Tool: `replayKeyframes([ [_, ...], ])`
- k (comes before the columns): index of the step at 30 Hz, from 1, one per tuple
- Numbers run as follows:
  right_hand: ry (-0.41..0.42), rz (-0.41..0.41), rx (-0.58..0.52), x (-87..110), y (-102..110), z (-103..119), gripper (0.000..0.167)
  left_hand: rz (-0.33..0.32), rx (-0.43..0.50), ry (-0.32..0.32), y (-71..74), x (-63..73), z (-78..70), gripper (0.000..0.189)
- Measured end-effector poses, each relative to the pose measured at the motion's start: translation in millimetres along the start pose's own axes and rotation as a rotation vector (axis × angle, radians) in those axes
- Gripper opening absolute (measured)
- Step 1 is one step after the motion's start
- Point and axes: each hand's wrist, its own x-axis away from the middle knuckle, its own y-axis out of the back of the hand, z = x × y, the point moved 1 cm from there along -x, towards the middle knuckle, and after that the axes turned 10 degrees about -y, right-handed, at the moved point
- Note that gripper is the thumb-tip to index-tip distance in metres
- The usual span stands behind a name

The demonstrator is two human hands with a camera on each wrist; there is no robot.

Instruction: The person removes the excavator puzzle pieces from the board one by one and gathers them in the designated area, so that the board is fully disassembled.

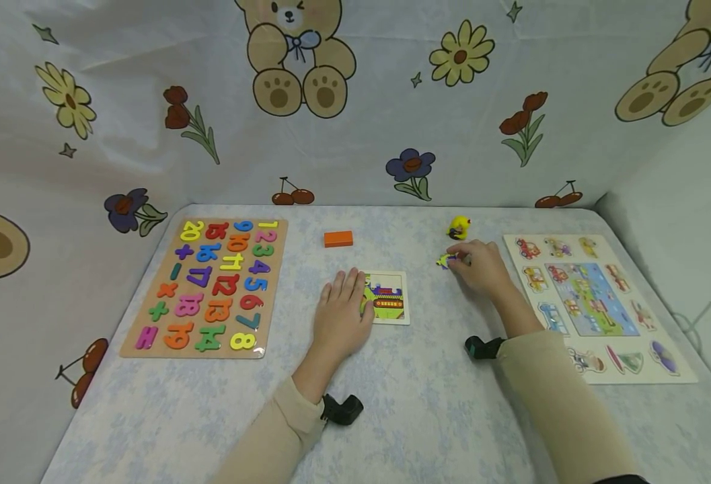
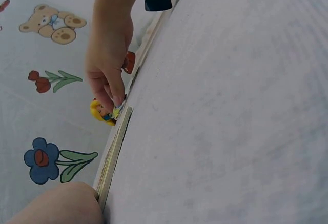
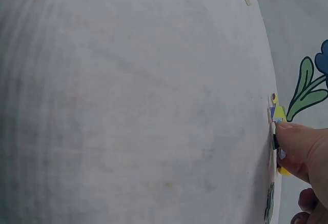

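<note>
Fingers of left hand (image 1: 344,314) straight, lying on square puzzle (image 1: 387,298); right hand (image 1: 481,270) pinches small yellow-green piece (image 1: 442,261), fingers bent.

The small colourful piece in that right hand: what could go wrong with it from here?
The right hand pinches the small piece with much of it sticking out, so it might slip or twist. The yellow toy stands just beyond that hand and could get knocked. The left hand lies over part of the square puzzle, so it might shift the board or hide part of the picture.
</note>
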Motion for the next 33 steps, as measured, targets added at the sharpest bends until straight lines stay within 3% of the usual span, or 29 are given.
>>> replayKeyframes([
  [7,-0.004,-0.018,0.021,-0.3,-2.4,0.2,0.025,0.009,0.002,0.006,-1.0,-0.2,0.1,0.064],
  [15,-0.026,0.005,0.0,4.5,2.1,0.2,0.036,0.009,0.002,0.01,-1.5,-0.5,0.0,0.064],
  [22,-0.009,0.027,0.039,5.7,1.9,-0.5,0.03,0.002,0.003,0.011,0.1,0.5,-0.5,0.063],
  [33,-0.001,0.019,0.015,7.2,-0.3,-1.9,0.031,-0.008,0.003,0.0,0.1,0.8,0.2,0.064],
])
